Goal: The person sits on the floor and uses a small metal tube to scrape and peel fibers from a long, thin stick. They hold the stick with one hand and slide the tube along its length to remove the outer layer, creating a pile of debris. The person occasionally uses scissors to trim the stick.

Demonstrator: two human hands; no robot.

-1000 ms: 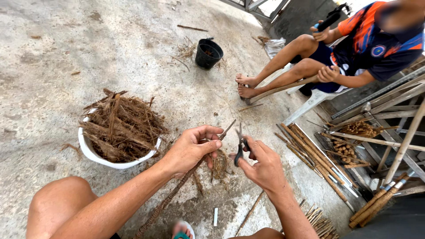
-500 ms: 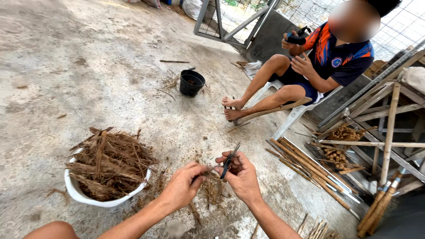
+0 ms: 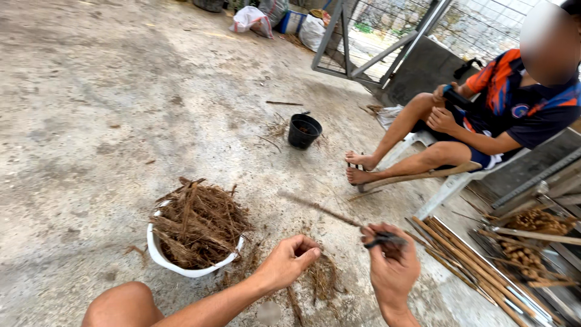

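Right hand (image 3: 393,266) grips dark cutters (image 3: 384,240) and a thin stick (image 3: 321,209), held clear of the floor for trimming. Left hand (image 3: 289,260) loosely curled, empty, beside white basin (image 3: 181,269) catching scraps.

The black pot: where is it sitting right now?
In the head view, the black pot stands on the concrete floor, upper middle, left of the seated person's feet and beyond the white basin of bark strips.

L hand (image 3: 287,261) curled; R hand (image 3: 393,266) fisted, raised.
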